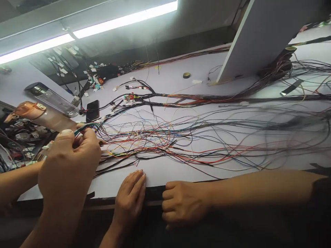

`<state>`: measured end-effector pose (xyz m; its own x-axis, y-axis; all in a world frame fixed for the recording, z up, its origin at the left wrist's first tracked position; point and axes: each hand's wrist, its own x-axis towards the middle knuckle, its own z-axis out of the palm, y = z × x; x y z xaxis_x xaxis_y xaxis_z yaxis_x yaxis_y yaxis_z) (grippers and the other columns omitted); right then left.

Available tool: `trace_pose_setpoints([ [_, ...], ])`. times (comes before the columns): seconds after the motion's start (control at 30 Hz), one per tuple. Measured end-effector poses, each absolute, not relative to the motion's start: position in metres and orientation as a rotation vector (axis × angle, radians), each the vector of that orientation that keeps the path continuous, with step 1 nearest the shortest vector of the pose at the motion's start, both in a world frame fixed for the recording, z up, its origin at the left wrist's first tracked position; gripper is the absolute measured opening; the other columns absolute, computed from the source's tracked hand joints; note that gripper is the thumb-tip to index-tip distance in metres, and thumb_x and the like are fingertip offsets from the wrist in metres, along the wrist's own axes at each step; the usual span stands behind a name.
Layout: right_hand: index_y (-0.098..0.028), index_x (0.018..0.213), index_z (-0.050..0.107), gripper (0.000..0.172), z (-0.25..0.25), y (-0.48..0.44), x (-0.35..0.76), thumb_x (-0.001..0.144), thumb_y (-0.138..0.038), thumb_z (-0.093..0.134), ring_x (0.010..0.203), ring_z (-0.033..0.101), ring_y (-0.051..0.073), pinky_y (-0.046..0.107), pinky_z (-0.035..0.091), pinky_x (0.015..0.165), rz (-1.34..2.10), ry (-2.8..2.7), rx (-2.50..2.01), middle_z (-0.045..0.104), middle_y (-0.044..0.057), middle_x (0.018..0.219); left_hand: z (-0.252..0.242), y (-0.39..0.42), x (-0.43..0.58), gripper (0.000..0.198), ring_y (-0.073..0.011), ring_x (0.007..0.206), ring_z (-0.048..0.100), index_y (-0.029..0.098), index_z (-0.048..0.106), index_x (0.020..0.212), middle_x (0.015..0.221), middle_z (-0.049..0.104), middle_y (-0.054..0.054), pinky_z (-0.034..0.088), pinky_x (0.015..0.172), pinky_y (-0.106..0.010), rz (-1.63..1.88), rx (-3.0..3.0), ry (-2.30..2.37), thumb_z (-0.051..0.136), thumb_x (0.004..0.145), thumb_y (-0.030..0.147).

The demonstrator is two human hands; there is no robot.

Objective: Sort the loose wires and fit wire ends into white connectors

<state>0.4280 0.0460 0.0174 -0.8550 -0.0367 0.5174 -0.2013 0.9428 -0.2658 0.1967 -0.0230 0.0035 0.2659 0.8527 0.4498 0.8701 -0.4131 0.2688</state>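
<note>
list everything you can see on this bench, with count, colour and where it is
loose wires: many, red, blue, green, black, white, spread over the middle of the bench
taped harness trunk: one, black with orange strands, running left to right behind the loose wires
white bench top: one, white, under everything
tape roll: one, dark, far middle of bench
black phone-like slab: one, black, left of centre
white panel: one, white, leaning at upper right
light strip: one, bright white, top
parts bin: one, mixed small connectors, far left
other hands: open hand flat and fist, at the near bench edge
left hand: mostly hidden, lower left
right hand: pinching the wire bundle at left
</note>
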Motion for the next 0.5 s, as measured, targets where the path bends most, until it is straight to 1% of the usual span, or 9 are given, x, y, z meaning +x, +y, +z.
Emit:
trace_pose_setpoints([
  [0.1, -0.018, 0.073, 0.057, 0.033, 0.003, 0.043, 0.420, 0.091, -0.046, 0.052, 0.060, 0.045, 0.013, 0.030, 0.028, 0.056, 0.487, -2.633, 0.239, 0.059, -0.001, 0.069, 0.004, -0.022, 0.199, 0.046, -0.0250, 0.116, 0.058, 0.023, 0.056, 0.130, 0.126, 0.060, -0.011, 0.052, 0.098, -0.044, -0.844, -2.484, -1.672, 0.056, 0.085, 0.011],
  [0.2, -0.018, 0.076, 0.057, 0.027, 0.000, 0.047, 0.422, 0.092, -0.040, 0.052, 0.064, 0.048, 0.013, 0.031, 0.028, 0.057, 0.544, -2.654, 0.255, 0.059, 0.000, 0.072, 0.008, -0.019, 0.201, 0.043, -0.0241, 0.115, 0.059, 0.020, 0.058, 0.124, 0.123, 0.062, -0.010, 0.050, 0.101, -0.045, -0.801, -2.486, -1.718, 0.058, 0.084, 0.006],
  [0.3, -0.018, 0.076, 0.057, 0.021, 0.004, 0.052, 0.426, 0.091, -0.032, 0.054, 0.064, 0.048, 0.013, 0.030, 0.028, 0.057, 0.596, -2.649, 0.257, 0.059, -0.001, 0.072, 0.012, -0.017, 0.203, 0.043, -0.0243, 0.113, 0.060, 0.020, 0.059, 0.123, 0.121, 0.062, -0.008, 0.050, 0.102, -0.045, -0.776, -2.481, -1.757, 0.059, 0.083, 0.006],
  [0.4, -0.018, 0.076, 0.058, 0.020, 0.008, 0.055, 0.427, 0.091, -0.032, 0.055, 0.063, 0.049, 0.013, 0.030, 0.028, 0.056, 0.649, -2.646, 0.254, 0.060, -0.002, 0.072, 0.013, -0.015, 0.204, 0.041, -0.0242, 0.109, 0.062, 0.021, 0.061, 0.120, 0.117, 0.064, -0.007, 0.051, 0.100, -0.043, -0.791, -2.463, -1.739, 0.063, 0.081, 0.007],
  [0.5, -0.018, 0.076, 0.058, 0.021, 0.010, 0.056, 0.426, 0.091, -0.032, 0.054, 0.063, 0.050, 0.013, 0.029, 0.028, 0.055, 0.687, -2.663, 0.237, 0.061, -0.002, 0.072, 0.015, -0.013, 0.206, 0.041, -0.0242, 0.108, 0.062, 0.019, 0.062, 0.119, 0.115, 0.065, -0.008, 0.050, 0.100, -0.044, -0.786, -2.483, -1.745, 0.062, 0.080, 0.005],
])
